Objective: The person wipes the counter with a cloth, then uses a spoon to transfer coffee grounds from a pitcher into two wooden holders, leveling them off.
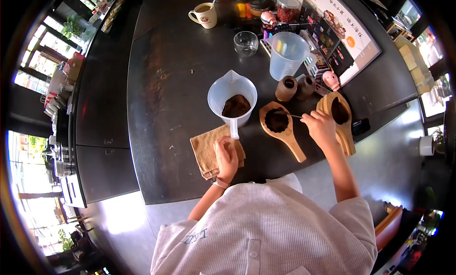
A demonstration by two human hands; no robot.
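Observation:
My right hand (319, 127) pinches the thin grey handle of a spoon (293, 115), whose far end reaches into dark brown powder in a wooden scoop (290, 143). That end is hard to make out. My left hand (226, 157) rests loosely curled on a folded brown cloth (202, 149), just below the handle of a translucent measuring jug (214, 95); I see nothing in its fingers. Dark brown powder (236, 106) lies in the bottom of the jug. Beside my right hand are more wooden scoops (348, 144), seemingly stacked, with dark powder in the top one.
Two small brown clay jars (286, 88) (306, 86) stand behind the scoops. Farther back are a second measuring jug (287, 54), a small glass bowl (245, 43) and a mug (205, 16). A printed board (354, 37) leans at the right. A black object (361, 126) lies near the table's right edge.

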